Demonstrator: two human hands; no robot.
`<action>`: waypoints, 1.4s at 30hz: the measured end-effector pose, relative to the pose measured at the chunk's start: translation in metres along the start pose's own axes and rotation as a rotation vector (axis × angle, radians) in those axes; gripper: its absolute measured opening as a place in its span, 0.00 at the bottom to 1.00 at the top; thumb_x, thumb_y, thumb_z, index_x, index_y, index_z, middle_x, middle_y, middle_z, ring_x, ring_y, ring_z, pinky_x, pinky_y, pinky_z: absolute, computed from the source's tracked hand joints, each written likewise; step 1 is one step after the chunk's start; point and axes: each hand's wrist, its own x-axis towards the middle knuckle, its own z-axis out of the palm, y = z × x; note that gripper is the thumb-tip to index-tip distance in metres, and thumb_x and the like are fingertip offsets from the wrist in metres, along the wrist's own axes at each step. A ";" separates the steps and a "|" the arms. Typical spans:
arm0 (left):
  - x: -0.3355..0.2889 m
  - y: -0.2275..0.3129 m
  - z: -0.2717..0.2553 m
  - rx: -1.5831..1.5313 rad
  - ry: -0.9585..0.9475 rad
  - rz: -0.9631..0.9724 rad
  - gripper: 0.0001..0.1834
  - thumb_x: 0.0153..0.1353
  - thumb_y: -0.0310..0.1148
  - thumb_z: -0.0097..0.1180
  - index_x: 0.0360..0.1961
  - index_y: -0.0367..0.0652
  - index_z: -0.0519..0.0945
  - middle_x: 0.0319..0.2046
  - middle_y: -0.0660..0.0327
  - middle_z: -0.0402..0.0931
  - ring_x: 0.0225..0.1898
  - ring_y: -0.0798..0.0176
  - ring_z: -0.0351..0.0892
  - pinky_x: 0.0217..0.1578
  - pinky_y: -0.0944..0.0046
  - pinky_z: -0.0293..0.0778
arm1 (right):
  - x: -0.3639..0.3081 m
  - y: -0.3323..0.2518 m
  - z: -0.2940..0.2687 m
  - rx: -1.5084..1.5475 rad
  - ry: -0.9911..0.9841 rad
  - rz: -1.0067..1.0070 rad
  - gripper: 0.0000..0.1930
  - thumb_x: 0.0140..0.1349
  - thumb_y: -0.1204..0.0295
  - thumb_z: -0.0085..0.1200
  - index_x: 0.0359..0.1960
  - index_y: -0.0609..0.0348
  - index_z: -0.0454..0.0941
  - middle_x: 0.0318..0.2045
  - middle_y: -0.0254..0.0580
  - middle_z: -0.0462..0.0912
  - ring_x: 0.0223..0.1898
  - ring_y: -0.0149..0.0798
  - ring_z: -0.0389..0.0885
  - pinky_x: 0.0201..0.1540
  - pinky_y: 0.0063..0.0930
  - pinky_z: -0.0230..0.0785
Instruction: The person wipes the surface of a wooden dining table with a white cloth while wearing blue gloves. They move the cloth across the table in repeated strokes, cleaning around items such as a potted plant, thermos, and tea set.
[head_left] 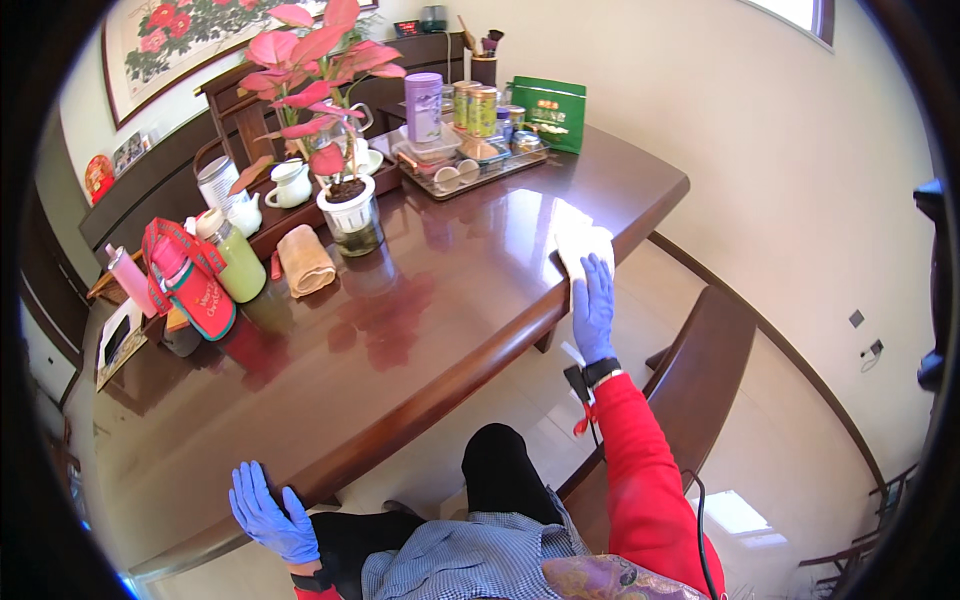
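The right hand (594,308) covers white cloth (582,242) — left hand (275,520) at table (450,300) edge.

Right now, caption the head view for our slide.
Gloved right hand on white cloth, gloved left hand at the edge of the brown table.

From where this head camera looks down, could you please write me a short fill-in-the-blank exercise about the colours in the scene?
1. The right hand lies on a ____ cloth.
2. The potted plant on the table has ____ leaves.
3. The pouch standing near the tray is ____.

Missing words: white; pink; green.
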 end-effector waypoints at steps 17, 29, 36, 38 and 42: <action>-0.001 -0.002 -0.001 0.019 -0.023 -0.013 0.29 0.77 0.43 0.50 0.73 0.38 0.73 0.72 0.51 0.73 0.75 0.46 0.69 0.76 0.43 0.58 | -0.133 -0.146 -0.013 0.053 -0.391 -0.430 0.32 0.65 0.63 0.65 0.72 0.46 0.75 0.75 0.42 0.71 0.78 0.55 0.63 0.82 0.56 0.48; 0.002 0.001 -0.003 -0.003 -0.002 0.002 0.29 0.76 0.43 0.51 0.72 0.38 0.74 0.71 0.51 0.74 0.75 0.44 0.69 0.75 0.41 0.60 | 0.001 -0.019 -0.005 -0.071 -0.089 0.018 0.22 0.79 0.66 0.49 0.69 0.62 0.77 0.71 0.56 0.75 0.77 0.56 0.66 0.80 0.46 0.54; 0.006 0.008 -0.009 -0.012 -0.018 -0.051 0.30 0.76 0.46 0.53 0.71 0.40 0.75 0.70 0.50 0.75 0.73 0.44 0.71 0.74 0.41 0.61 | -0.058 -0.105 -0.002 -0.065 -0.160 -0.246 0.23 0.73 0.69 0.55 0.68 0.59 0.78 0.70 0.53 0.77 0.75 0.60 0.67 0.80 0.55 0.52; 0.007 0.009 -0.011 -0.021 -0.021 -0.056 0.30 0.74 0.46 0.55 0.71 0.40 0.75 0.69 0.51 0.75 0.73 0.44 0.71 0.74 0.41 0.60 | -0.084 -0.143 -0.004 -0.024 -0.229 -0.345 0.25 0.69 0.71 0.58 0.69 0.57 0.77 0.70 0.49 0.77 0.75 0.59 0.67 0.80 0.57 0.51; 0.007 0.010 -0.014 -0.065 -0.023 -0.090 0.31 0.71 0.47 0.58 0.70 0.42 0.76 0.69 0.51 0.76 0.73 0.44 0.70 0.74 0.41 0.60 | -0.119 -0.203 -0.007 0.025 -0.444 -0.487 0.28 0.67 0.67 0.62 0.70 0.51 0.77 0.71 0.44 0.75 0.75 0.54 0.68 0.80 0.54 0.49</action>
